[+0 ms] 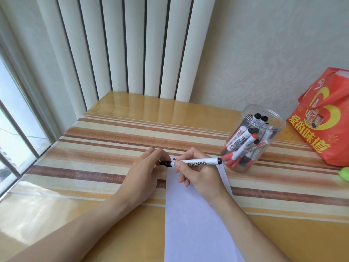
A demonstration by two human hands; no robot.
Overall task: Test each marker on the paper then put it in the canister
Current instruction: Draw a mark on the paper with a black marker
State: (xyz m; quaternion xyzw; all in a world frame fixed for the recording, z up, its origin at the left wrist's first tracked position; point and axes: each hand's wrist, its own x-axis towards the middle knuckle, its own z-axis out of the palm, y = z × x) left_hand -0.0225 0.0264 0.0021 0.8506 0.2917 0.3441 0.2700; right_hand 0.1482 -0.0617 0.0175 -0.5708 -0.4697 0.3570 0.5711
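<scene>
I see my right hand [198,178] with its fingers [178,164] curled round a white marker [196,162], held level just over the far end of the paper [196,224] on the desk [94,148]. My left hand [143,174] pinches the black cap [166,163] at the marker's left end. Just right of my right fingers stands the clear canister [251,137], its marker's other end nearly touching it, holding many markers. Farther right sits a red bag [324,121].

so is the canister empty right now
No, the clear canister standing to the right of the paper already holds a pile of markers with red and black caps.
</scene>
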